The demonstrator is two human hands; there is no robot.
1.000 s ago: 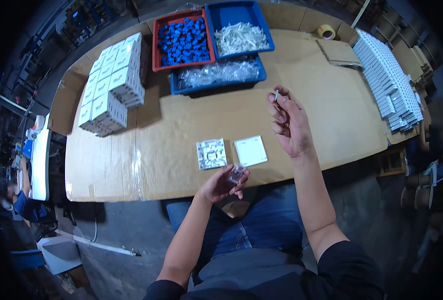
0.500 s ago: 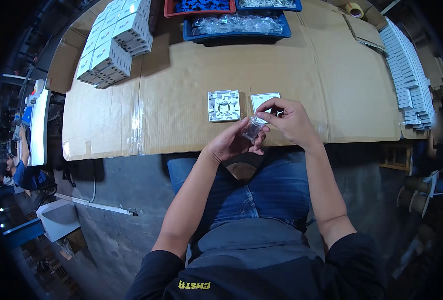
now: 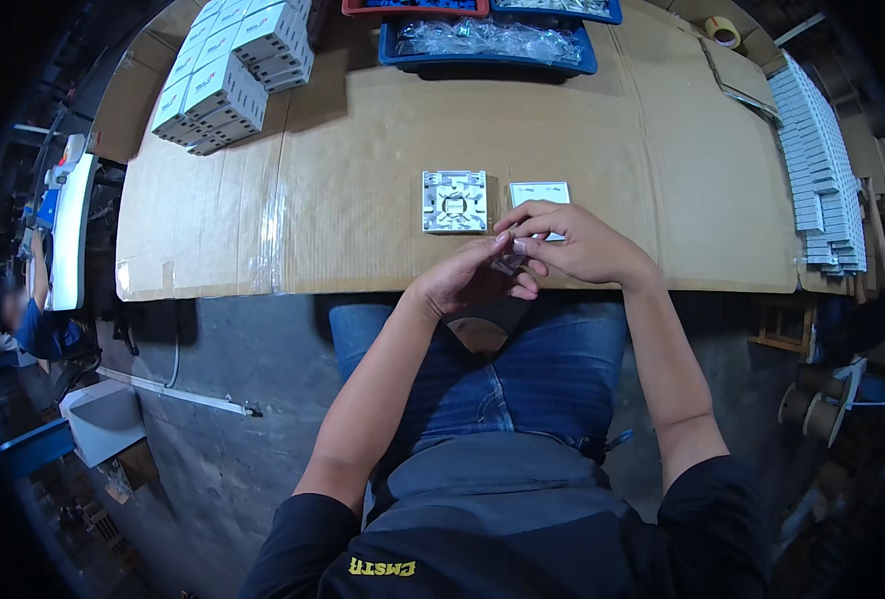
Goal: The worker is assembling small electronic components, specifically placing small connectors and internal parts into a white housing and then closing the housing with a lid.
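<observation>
A small clear plastic bag (image 3: 508,263) is between my two hands at the table's front edge, mostly covered by my fingers. My left hand (image 3: 460,278) grips it from the left, thumb on top and fingers curled beneath. From the right, my right hand (image 3: 587,247) pinches the bag's upper part, its fingers lying over it. What the bag contains cannot be made out. Just beyond my left hand lies an open white square plastic box (image 3: 454,203) with a round pattern inside. A flat white square cover (image 3: 539,193) is beside it, partly hidden by my right hand.
Stacked white boxes (image 3: 225,85) stand at the far left. Thin white pieces are piled in a long stack (image 3: 820,165) along the right edge. At the back, a blue tray (image 3: 487,68) holds clear bags, near a red tray (image 3: 415,10). A tape roll (image 3: 722,32) lies far right.
My right hand has moved in over the bag, its fingers now covering more of it. The bag sits lower between my hands. The whole view has shifted slightly.
</observation>
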